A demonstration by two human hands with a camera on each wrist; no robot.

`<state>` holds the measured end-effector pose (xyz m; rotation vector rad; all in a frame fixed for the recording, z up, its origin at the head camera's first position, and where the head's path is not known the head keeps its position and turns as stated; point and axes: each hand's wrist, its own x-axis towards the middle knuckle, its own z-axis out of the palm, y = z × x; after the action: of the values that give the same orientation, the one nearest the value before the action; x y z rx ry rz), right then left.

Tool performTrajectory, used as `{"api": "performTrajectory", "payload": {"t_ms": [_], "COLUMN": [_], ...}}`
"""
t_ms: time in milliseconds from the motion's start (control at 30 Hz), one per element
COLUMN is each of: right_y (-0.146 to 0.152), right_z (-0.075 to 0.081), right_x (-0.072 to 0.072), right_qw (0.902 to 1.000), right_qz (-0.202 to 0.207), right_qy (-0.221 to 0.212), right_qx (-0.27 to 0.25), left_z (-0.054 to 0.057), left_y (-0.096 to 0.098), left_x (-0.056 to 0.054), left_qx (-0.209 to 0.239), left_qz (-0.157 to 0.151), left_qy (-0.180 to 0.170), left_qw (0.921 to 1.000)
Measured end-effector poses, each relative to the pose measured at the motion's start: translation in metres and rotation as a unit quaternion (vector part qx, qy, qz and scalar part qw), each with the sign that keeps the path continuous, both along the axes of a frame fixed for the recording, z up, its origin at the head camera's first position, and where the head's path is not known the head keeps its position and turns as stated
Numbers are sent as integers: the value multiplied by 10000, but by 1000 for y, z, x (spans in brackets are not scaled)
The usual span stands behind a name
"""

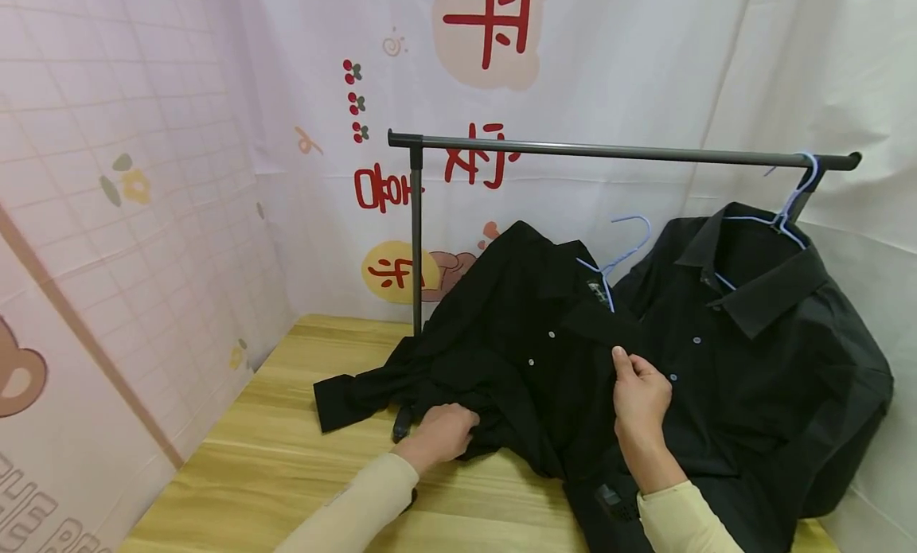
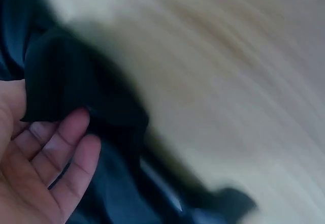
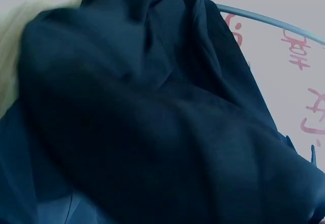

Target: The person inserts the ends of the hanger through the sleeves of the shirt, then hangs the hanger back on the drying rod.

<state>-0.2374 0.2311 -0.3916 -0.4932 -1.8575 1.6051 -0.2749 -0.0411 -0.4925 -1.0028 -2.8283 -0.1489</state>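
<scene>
A black shirt (image 1: 494, 362) with pale buttons lies spread against the rack, one sleeve stretched left over the table. A light-blue hanger (image 1: 630, 251) sits in its collar, the hook standing free below the rail. My right hand (image 1: 642, 390) pinches the shirt's front edge just below the collar. Lower down, my left hand (image 1: 442, 432) grips the bunched lower part of the shirt. In the left wrist view, black cloth (image 2: 81, 76) hides the thumb side, while other fingers (image 2: 81, 163) curl beside it. Dark, partly blurred fabric (image 3: 152, 132) fills most of the right wrist view.
A second black shirt (image 1: 774, 378) hangs at the right on another light-blue hanger (image 1: 791, 195), hooked over the grey rail (image 1: 595, 149). The rack's left post (image 1: 417, 243) rises behind the first shirt. Wooden table (image 1: 236, 457) surface shows at left; printed curtains (image 1: 609, 75) stand behind.
</scene>
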Motion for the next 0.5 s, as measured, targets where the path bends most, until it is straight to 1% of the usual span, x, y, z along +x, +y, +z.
{"api": "performTrajectory", "payload": {"t_ms": [67, 133, 200, 267, 333, 367, 400, 433, 500], "right_y": [4, 8, 10, 12, 14, 14, 14, 14, 14], "right_z": [-1, -1, -2, -2, -3, -3, -3, -3, -4], "right_x": [0, 0, -1, -1, -2, -2, -2, -2, -3], "right_qw": [10000, 10000, 9999, 9999, 9998, 9998, 9997, 9998, 9998], "right_qz": [-63, -94, -110, -112, -114, -120, -117, -120, -122], "right_qy": [12, -1, -35, -101, -161, -171, -172, -161, -143], "right_qx": [3, 29, 6, -28, -55, -74, -83, -97, -104], "left_z": [10, 20, 28, 35, 39, 41, 41, 42, 40], "left_y": [-22, -46, -71, -94, -116, -125, -134, -142, -153], "left_x": [0, 1, 1, 1, 3, 4, 6, 8, 13], "left_qx": [398, 818, 1285, 1686, 1951, 2018, 2008, 1942, 1607], "left_qz": [19, 166, 446, 819, 1128, 1246, 1310, 1341, 1385], "left_qy": [-25, -39, -81, -164, -250, -355, -494, -702, -1258], "left_qw": [9992, 9965, 9907, 9821, 9740, 9708, 9696, 9692, 9691]}}
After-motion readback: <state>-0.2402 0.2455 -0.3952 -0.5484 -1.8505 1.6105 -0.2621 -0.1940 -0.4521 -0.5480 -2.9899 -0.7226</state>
